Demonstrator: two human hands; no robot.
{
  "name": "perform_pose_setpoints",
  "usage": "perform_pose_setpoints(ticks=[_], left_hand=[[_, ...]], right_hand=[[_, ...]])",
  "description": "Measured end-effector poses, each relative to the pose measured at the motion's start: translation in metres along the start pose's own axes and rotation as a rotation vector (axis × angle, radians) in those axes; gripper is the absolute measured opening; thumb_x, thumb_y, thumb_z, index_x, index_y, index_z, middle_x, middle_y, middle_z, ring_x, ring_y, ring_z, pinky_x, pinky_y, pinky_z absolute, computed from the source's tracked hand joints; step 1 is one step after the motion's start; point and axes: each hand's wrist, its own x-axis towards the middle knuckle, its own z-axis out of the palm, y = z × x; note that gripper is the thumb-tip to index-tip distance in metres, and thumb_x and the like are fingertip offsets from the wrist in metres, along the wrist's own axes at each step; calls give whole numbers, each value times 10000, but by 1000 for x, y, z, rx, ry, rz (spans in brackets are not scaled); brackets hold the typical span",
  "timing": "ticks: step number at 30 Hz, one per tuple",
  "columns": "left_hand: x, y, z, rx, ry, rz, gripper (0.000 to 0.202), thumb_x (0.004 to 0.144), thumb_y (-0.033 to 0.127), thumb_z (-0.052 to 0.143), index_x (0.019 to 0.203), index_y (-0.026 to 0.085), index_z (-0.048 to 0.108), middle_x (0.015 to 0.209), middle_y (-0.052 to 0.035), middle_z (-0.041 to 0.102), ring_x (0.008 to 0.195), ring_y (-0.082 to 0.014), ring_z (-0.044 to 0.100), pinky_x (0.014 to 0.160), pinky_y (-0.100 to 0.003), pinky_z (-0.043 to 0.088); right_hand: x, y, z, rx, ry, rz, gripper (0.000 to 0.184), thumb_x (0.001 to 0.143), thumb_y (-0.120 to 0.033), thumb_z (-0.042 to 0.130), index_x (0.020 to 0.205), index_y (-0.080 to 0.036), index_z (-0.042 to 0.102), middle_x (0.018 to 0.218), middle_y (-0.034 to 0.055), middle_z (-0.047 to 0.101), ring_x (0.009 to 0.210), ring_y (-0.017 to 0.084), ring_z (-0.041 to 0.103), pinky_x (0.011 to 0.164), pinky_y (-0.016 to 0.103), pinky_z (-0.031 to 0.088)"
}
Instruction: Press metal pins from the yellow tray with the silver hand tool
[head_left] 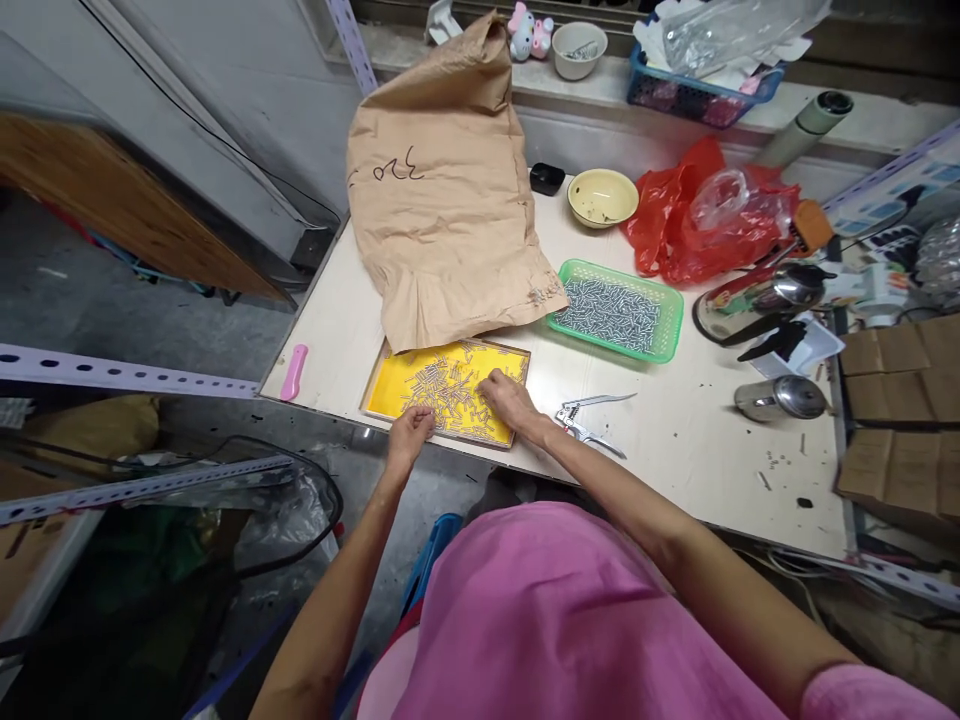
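A shallow tray with a yellow bottom lies at the table's front edge, with many small metal pins scattered and heaped in it. Over its front left edge is my left hand, fingers pinched together; whatever they hold is too small to make out. My right hand reaches in from the right, its fingers curled down at the pins, and its fingertips are partly hidden. A large brown paper sack overlaps the tray's back edge. Behind and to the right, a green plastic basket holds many similar metal pieces.
Pliers lie right of the tray, a pink-handled tool left. Farther back are a yellow bowl, a red plastic bag and a kettle. A metal canister and cardboard boxes stand at the right.
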Motion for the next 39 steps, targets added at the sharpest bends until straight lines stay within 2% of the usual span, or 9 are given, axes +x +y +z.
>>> perform_pose_setpoints(ticks=[4, 11, 14, 16, 19, 25, 30, 34, 39], left_hand=[[2, 0, 0, -49, 21, -10, 422, 630, 479, 729, 870, 151, 616, 719, -12, 646, 638, -144, 639, 584, -260, 521], [6, 1, -1, -45, 32, 5, 467, 600, 512, 734, 873, 150, 623, 727, -11, 646, 617, -134, 631, 565, -249, 511], [7, 1, -1, -30, 37, 13, 479, 602, 527, 722, 882, 152, 618, 734, -11, 642, 619, -135, 629, 552, -243, 504], [7, 0, 0, -38, 40, 20, 482, 604, 527, 719, 892, 155, 616, 754, -13, 642, 628, -134, 627, 549, -239, 502], [7, -4, 1, -67, 48, 30, 482, 603, 522, 722, 903, 159, 616, 778, -17, 646, 637, -131, 621, 554, -239, 504], [8, -8, 2, -136, 68, 20, 535, 546, 528, 752, 903, 148, 633, 777, -15, 640, 630, -130, 606, 551, -245, 502], [5, -5, 4, -177, 81, 32, 527, 547, 529, 760, 893, 150, 641, 763, -17, 644, 629, -132, 606, 564, -249, 503], [4, -6, 5, -171, 111, 35, 507, 563, 521, 755, 889, 149, 646, 735, -13, 638, 625, -133, 605, 562, -246, 499], [5, -8, 6, -152, 119, 43, 490, 585, 516, 743, 896, 148, 652, 730, -17, 644, 630, -134, 606, 559, -241, 498]], right_hand=[[-16, 9, -3, -114, -2, 16, 237, 970, -196, 414, 1008, -202, 648, 982, 75, 597, 861, 194, 532, 689, 276, 384], [-38, -8, 35, -245, -19, -74, 362, 922, -92, 441, 1252, -172, 568, 1175, 136, 605, 1033, 250, 534, 845, 345, 431], [-33, -18, 45, -212, 76, -103, 418, 909, -164, 531, 1327, -155, 505, 1380, 173, 488, 1234, 294, 443, 1011, 435, 362], [-28, -22, 49, -208, 150, 4, 547, 877, -253, 617, 1379, -117, 448, 1468, 213, 382, 1344, 354, 325, 1082, 522, 271], [-20, -27, 52, -192, 139, 85, 689, 859, -397, 641, 1414, -66, 404, 1513, 244, 297, 1405, 409, 201, 1101, 566, 233], [-19, -42, 53, -168, 13, -225, 695, 920, -572, 453, 1476, -170, 343, 1578, 97, 231, 1450, 369, 59, 1140, 574, 178], [-35, -56, 51, -155, 25, -21, 756, 898, -641, 425, 1505, -213, 287, 1601, 121, 116, 1436, 435, 3, 1091, 687, 126], [-48, -63, 49, -126, -57, 86, 793, 874, -657, 456, 1514, -225, 273, 1595, 155, 110, 1427, 457, 65, 1087, 666, 162], [-47, -57, 46, -148, -44, 250, 836, 861, -624, 520, 1508, -150, 281, 1579, 212, 125, 1424, 463, 79, 1092, 654, 147]])
